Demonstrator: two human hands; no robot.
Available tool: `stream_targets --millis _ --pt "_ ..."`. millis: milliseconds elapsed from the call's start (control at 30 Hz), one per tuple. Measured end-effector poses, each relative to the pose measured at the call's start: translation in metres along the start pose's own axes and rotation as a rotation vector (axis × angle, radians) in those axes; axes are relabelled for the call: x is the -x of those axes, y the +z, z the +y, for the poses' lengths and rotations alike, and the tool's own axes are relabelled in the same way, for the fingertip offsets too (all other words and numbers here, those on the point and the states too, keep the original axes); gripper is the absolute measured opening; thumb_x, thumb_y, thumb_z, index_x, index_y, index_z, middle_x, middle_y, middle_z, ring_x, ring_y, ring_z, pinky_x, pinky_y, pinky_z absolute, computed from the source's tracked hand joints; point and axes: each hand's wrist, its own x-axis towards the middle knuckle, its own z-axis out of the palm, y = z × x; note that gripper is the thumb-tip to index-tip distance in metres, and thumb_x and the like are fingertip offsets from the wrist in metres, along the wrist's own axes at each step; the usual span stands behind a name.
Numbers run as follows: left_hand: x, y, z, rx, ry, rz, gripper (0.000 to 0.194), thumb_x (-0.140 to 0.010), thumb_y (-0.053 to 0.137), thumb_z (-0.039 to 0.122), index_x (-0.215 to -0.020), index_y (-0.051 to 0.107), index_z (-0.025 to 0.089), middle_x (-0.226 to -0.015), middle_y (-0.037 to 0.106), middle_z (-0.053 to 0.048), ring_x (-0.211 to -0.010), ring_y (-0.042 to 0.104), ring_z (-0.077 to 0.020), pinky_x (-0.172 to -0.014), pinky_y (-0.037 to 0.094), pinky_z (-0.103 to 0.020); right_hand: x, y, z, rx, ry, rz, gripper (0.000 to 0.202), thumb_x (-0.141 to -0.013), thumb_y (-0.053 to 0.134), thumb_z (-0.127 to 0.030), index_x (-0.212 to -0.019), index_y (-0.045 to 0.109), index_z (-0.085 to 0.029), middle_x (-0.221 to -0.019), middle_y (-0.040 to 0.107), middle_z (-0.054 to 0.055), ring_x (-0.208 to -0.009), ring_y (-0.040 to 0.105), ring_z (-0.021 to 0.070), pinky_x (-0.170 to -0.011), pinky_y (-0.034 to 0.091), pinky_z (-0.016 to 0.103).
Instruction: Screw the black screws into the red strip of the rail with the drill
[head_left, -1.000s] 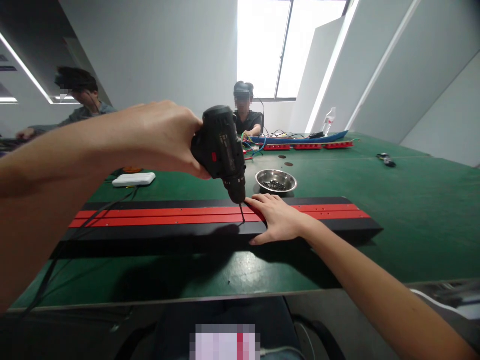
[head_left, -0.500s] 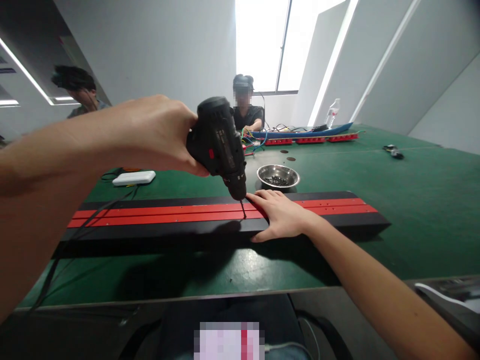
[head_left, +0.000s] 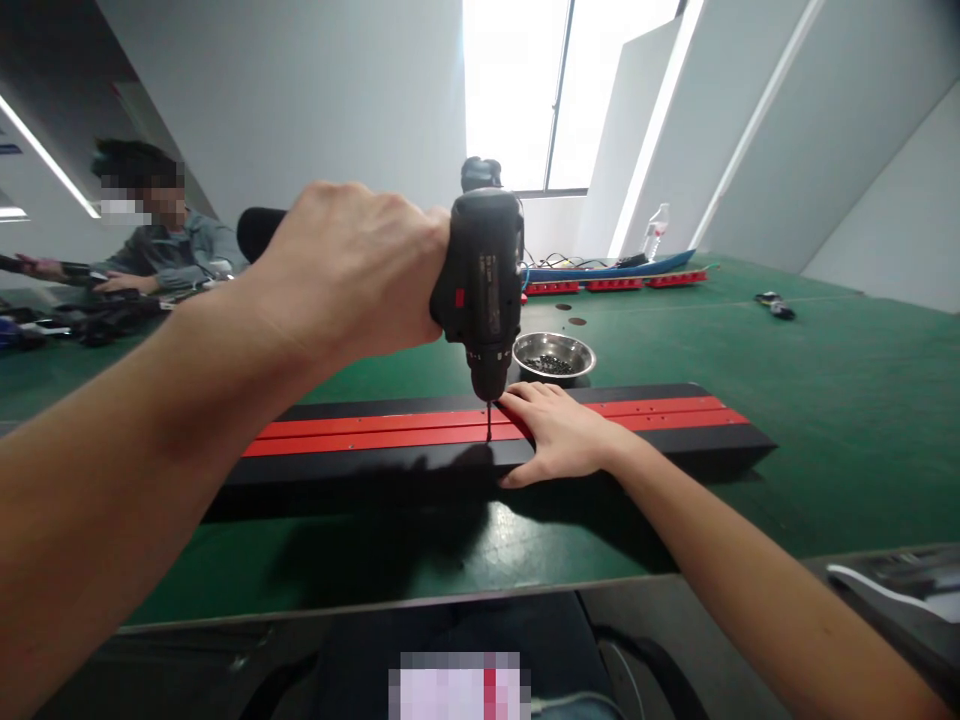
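My left hand point(head_left: 367, 265) is wrapped round the grip of a black cordless drill point(head_left: 486, 275), which points downward. The drill's thin bit point(head_left: 489, 420) meets the near red strip of a long black bar point(head_left: 637, 440) with red strips along its top. Whether a screw is under the tip is too small to tell. Just right of the bit, my right hand point(head_left: 562, 435) lies across the bar, thumb spread toward the near side and fingers toward the far edge. Beyond the bar stands a metal bowl point(head_left: 591, 357) with small dark pieces inside, probably screws.
A blue strip point(head_left: 600, 270) with wires and several red pieces point(head_left: 615, 285) lies at the back of the green table point(head_left: 825, 400). A plastic bottle point(head_left: 655, 230) stands there. One person point(head_left: 150, 230) sits at the left; another is mostly hidden behind the drill.
The drill has swung from a slant to nearly upright, its top moving right, while the tip stays at about the same spot. My right hand keeps its place on the bar.
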Motion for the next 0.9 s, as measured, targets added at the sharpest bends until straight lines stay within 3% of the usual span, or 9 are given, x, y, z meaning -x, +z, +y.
stream_targets --millis 100,300,467,700,900 --pt "-0.0012 0.0004 -0.0015 -0.164 0.048 0.081 0.063 -0.084 0.038 0.069 -0.109 0.065 0.018 -0.089 0.065 -0.014 -0.093 0.064 -0.0391 -0.083 0.043 -0.052 0.0003 0.0006 0.0007 -0.001 -0.005 0.003 0.11 -0.058 0.072 -0.073 -0.151 0.038 -0.024 -0.138 0.048 0.015 -0.124 0.043 0.0421 -0.106 0.033 0.054" --pt "0.0001 -0.0053 0.0062 -0.338 0.095 0.11 0.06 -0.088 0.031 0.066 -0.107 0.063 0.019 -0.076 0.06 -0.011 -0.074 0.066 -0.0337 -0.067 0.047 -0.041 0.0001 0.0012 0.0016 0.003 -0.01 0.012 0.109 -0.059 0.071 -0.075 -0.15 0.039 -0.023 -0.138 0.048 0.015 -0.124 0.043 0.0418 -0.106 0.034 0.053" --pt "0.001 -0.008 0.008 -0.363 0.154 0.157 0.062 -0.087 0.027 0.069 -0.093 0.062 0.018 -0.07 0.057 -0.012 -0.067 0.065 -0.0357 -0.063 0.048 -0.043 0.0001 0.001 0.0019 0.0 -0.006 0.007 0.108 -0.059 0.072 -0.074 -0.149 0.04 -0.025 -0.138 0.049 0.014 -0.124 0.044 0.0418 -0.105 0.034 0.054" --pt "0.0006 -0.0071 0.0069 -0.373 0.144 0.139 0.065 -0.087 0.025 0.07 -0.098 0.062 0.018 -0.073 0.059 -0.014 -0.072 0.067 -0.0392 -0.065 0.049 -0.046 0.0 0.0003 0.0013 -0.011 -0.009 -0.001 0.11 -0.058 0.073 -0.072 -0.151 0.037 -0.025 -0.139 0.048 0.014 -0.125 0.043 0.0421 -0.105 0.033 0.054" --pt "-0.0016 -0.0073 0.0056 -0.406 0.18 0.156 0.058 -0.088 0.027 0.067 -0.096 0.059 0.019 -0.07 0.058 -0.012 -0.063 0.066 -0.0371 -0.057 0.048 -0.042 0.0002 0.0004 0.0011 -0.018 0.0 -0.005 0.109 -0.059 0.074 -0.07 -0.152 0.036 -0.027 -0.14 0.048 0.013 -0.126 0.042 0.0424 -0.106 0.032 0.055"
